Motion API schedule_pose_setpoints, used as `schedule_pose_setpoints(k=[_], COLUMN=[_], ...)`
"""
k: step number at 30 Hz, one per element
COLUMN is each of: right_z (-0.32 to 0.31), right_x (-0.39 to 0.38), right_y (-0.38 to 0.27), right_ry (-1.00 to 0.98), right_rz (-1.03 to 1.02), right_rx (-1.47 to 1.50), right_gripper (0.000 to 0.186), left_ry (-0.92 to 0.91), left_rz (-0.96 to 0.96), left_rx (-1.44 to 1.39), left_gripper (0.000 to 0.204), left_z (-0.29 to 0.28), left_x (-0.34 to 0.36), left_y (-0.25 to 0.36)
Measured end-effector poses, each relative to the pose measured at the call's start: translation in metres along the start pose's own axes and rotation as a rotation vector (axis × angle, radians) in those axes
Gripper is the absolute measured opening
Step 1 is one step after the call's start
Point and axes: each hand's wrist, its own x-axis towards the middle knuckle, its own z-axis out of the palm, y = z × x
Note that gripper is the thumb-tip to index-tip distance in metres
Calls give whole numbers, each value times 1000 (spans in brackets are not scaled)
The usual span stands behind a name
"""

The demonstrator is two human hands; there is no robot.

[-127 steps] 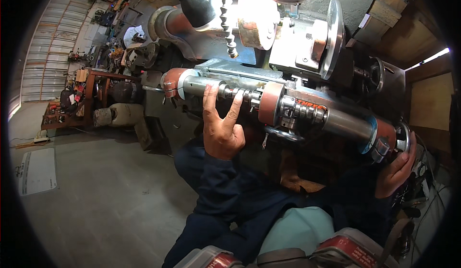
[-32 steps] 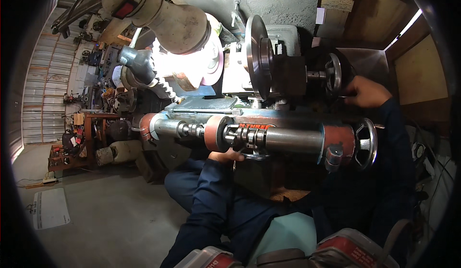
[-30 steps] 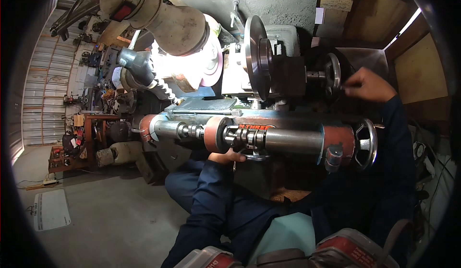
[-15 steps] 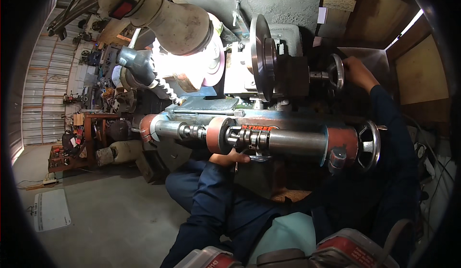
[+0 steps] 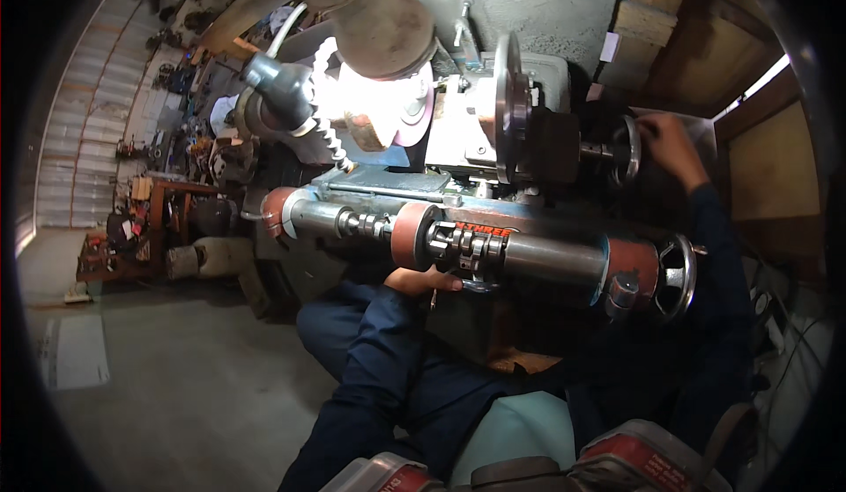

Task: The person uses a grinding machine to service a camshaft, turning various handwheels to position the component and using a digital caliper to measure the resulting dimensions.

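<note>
My right hand (image 5: 671, 147) is closed at the far side of the upper chrome handwheel (image 5: 627, 151); its fingertips are partly hidden. My left hand (image 5: 421, 281) is curled below the front of the machine. Its thumb lies against a chrome fitting (image 5: 480, 287), and the other fingers are mostly hidden. Just above it, a crankshaft-like shaft (image 5: 476, 249) runs between two steel cylinders, through a red ring (image 5: 409, 237). Behind stands a brightly lit grinding wheel (image 5: 421, 109) beside a large steel disc (image 5: 508, 109).
A second handwheel (image 5: 678, 277) sits at the right end of the front cylinder (image 5: 555, 266). A work lamp (image 5: 275, 87) on a jointed hose lights the grinding area. At left is a cluttered bench (image 5: 154, 219); cables (image 5: 797, 338) hang at right.
My view has shifted, so the upper part of the machine sits farther right. My right hand is slightly higher against its handwheel. The crankshaft-like shaft looks slightly turned. My left hand stays put.
</note>
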Motion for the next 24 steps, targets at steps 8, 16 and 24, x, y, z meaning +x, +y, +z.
schedule_pose_setpoints(k=[8,16,24], right_z=[28,-35,-22], right_x=[-26,-30,-5], right_y=[41,-9,-13], right_ry=[-287,-513,108], right_rz=[-22,167,-20], right_rx=[-244,364,31], right_gripper=[21,16,18], left_ry=[-16,53,-22], left_rz=[-131,-117,-236], left_rx=[-23,-141,-105], left_gripper=[87,62,80], left_z=[0,-7,-6], left_x=[10,-2,-7], left_y=[-4,-23,-11])
